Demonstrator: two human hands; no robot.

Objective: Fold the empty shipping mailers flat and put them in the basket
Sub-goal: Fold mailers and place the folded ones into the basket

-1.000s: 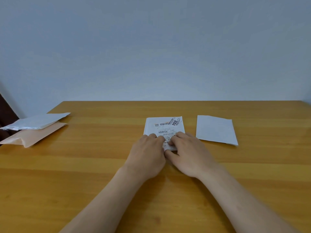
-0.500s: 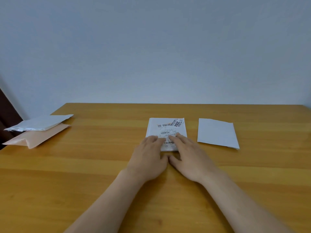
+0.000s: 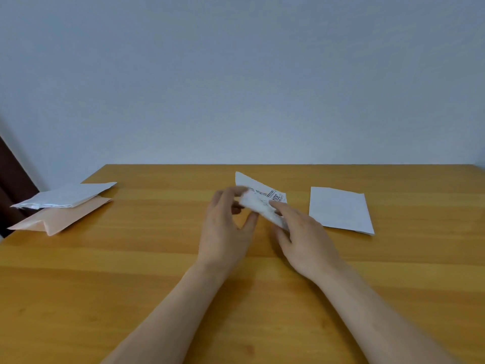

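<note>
A folded white mailer with a printed label (image 3: 258, 198) is raised off the wooden table (image 3: 157, 258) and tilted, its far corner pointing up. My left hand (image 3: 225, 227) pinches its left end between thumb and fingers. My right hand (image 3: 304, 237) grips its right lower edge. A plain white folded mailer (image 3: 339, 210) lies flat on the table to the right of my hands. No basket is in view.
At the table's far left corner a silver-white mailer (image 3: 65, 197) lies on top of a peach-coloured mailer (image 3: 63, 219). A pale wall stands behind the table's far edge. A dark object (image 3: 10, 190) shows at the left border.
The labelled mailer lay flat under my pressing fingers. Now both hands have taken hold of it and lifted it off the table, tilted.
</note>
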